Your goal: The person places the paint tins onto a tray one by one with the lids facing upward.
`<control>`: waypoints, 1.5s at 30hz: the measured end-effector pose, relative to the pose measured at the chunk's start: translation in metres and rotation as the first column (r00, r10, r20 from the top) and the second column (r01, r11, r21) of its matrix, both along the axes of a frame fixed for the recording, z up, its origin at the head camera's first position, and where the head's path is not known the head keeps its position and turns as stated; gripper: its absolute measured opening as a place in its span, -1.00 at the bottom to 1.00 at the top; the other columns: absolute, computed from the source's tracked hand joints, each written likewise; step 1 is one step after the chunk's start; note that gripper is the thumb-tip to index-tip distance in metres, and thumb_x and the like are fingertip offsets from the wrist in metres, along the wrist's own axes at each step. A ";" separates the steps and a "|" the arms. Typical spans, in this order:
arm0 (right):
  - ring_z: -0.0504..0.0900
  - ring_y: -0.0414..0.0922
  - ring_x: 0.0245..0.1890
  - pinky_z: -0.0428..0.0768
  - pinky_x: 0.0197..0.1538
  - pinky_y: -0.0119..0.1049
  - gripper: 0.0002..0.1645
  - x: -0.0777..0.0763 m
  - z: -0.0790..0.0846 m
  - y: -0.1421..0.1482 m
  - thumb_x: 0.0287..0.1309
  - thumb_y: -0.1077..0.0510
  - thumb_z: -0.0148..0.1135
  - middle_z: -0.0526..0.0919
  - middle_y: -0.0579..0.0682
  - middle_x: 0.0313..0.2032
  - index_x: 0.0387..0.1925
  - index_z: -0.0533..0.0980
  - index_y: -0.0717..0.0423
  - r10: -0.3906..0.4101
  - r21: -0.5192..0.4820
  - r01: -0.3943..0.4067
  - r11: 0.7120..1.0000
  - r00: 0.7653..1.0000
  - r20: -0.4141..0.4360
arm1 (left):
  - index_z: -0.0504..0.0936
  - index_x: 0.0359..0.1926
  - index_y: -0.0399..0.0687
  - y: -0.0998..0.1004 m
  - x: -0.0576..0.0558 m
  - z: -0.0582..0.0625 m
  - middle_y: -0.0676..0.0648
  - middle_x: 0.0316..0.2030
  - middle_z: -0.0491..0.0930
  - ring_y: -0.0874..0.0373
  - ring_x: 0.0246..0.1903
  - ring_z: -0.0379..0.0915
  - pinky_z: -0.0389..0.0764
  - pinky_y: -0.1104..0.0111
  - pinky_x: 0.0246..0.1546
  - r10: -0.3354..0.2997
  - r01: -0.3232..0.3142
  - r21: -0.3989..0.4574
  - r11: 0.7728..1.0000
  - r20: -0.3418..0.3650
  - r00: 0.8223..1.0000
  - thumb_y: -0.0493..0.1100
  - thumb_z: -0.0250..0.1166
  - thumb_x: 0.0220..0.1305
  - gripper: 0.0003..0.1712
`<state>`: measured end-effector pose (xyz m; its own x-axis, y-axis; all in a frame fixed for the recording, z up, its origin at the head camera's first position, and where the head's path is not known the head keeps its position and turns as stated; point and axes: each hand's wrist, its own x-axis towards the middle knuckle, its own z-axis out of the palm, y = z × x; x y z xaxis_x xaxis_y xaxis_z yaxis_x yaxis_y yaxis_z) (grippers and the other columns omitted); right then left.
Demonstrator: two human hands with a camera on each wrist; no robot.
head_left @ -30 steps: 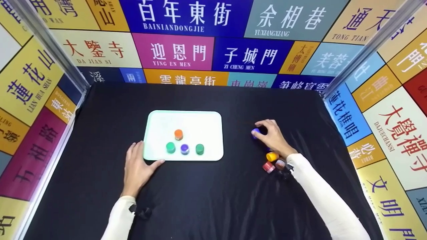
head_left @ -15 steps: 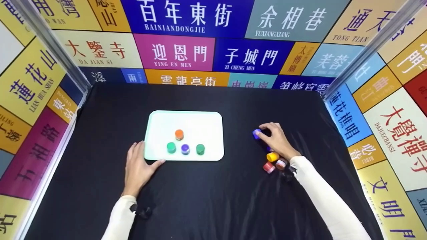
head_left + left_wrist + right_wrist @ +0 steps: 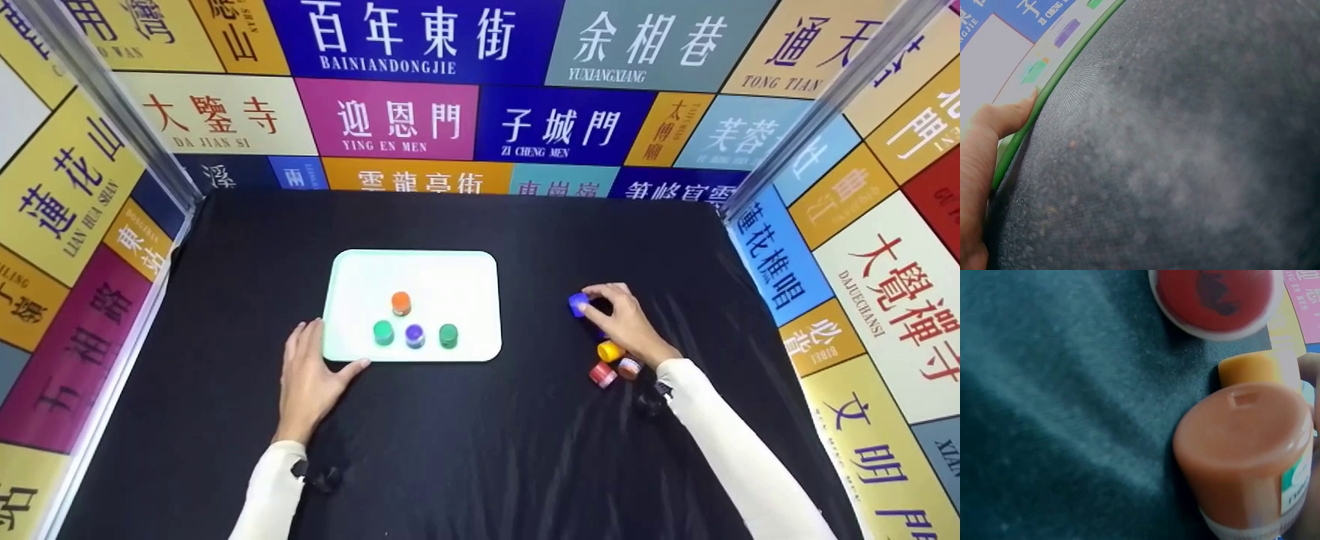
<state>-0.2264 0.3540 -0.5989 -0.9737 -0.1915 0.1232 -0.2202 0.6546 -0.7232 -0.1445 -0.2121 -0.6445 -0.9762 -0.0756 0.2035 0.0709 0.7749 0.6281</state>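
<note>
My right hand (image 3: 628,324) pinches a small blue paint jar (image 3: 577,304) between thumb and fingers, right of the white tray (image 3: 450,279). My left hand (image 3: 309,381) rests at the tray's near left corner, its fingers along the left edge and its thumb (image 3: 1013,117) against the green rim. On the tray stand an orange jar (image 3: 401,303), a light green jar (image 3: 383,332), a purple jar (image 3: 415,335) and a darker green jar (image 3: 448,335). Below my right hand lie a yellow jar (image 3: 609,350), a red jar (image 3: 602,375) and a brown jar (image 3: 1241,433).
A black cloth (image 3: 480,450) with creases covers the table. Another dark blue piece, mostly hidden, shows under my right hand. Panels with large lettering (image 3: 405,120) wall in the back and both sides.
My right hand has shifted slightly toward me with the blue jar, which shows more fully now. My left hand and the jars on the tray have stayed in place.
</note>
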 end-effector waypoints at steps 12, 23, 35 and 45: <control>0.54 0.06 0.23 0.44 0.35 -0.01 -0.52 0.008 -0.003 0.003 0.35 0.09 0.57 0.67 0.14 0.13 0.24 0.72 0.12 -0.001 -0.022 0.002 1.000 0.999 0.037 | 0.28 0.66 -0.30 0.000 0.001 0.000 -0.34 0.61 0.31 -0.28 0.69 -0.02 0.16 -0.26 0.60 0.004 -0.004 0.012 1.000 0.001 1.000 0.30 0.68 0.14 0.31; 0.51 0.07 0.23 0.40 0.36 -0.05 -0.55 0.003 -0.002 -0.001 0.25 0.15 0.64 0.69 0.14 0.10 0.15 0.75 0.14 0.051 0.019 -0.051 0.999 0.999 0.009 | 0.29 0.66 -0.29 -0.001 0.004 -0.001 -0.34 0.60 0.31 -0.27 0.68 -0.02 0.17 -0.27 0.59 0.010 -0.009 0.018 1.000 -0.009 1.000 0.30 0.68 0.14 0.31; 0.48 0.05 0.22 0.38 0.37 0.01 -0.60 -0.007 0.005 -0.015 0.21 0.16 0.67 0.72 0.09 0.03 0.06 0.77 0.11 0.095 0.032 -0.093 0.995 0.994 -0.055 | 0.30 0.65 -0.31 -0.001 0.003 -0.001 -0.35 0.59 0.32 -0.29 0.68 -0.01 0.15 -0.25 0.61 0.005 -0.005 0.010 1.000 -0.011 1.000 0.29 0.68 0.14 0.30; 0.49 0.07 0.20 0.38 0.36 0.00 -0.62 -0.015 0.008 -0.036 0.21 0.14 0.68 0.73 0.09 0.03 0.03 0.77 0.12 0.123 0.025 -0.121 0.992 0.989 -0.076 | 0.28 0.65 -0.35 0.003 -0.002 0.001 -0.38 0.60 0.30 -0.32 0.67 -0.03 0.10 -0.20 0.64 0.015 -0.015 -0.005 1.000 0.005 1.000 0.32 0.67 0.14 0.33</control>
<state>-0.2410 0.3183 -0.5907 -0.9306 -0.3117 0.1921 -0.3543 0.6339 -0.6875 -0.1461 -0.2089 -0.6438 -0.9759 -0.0893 0.1991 0.0562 0.7787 0.6249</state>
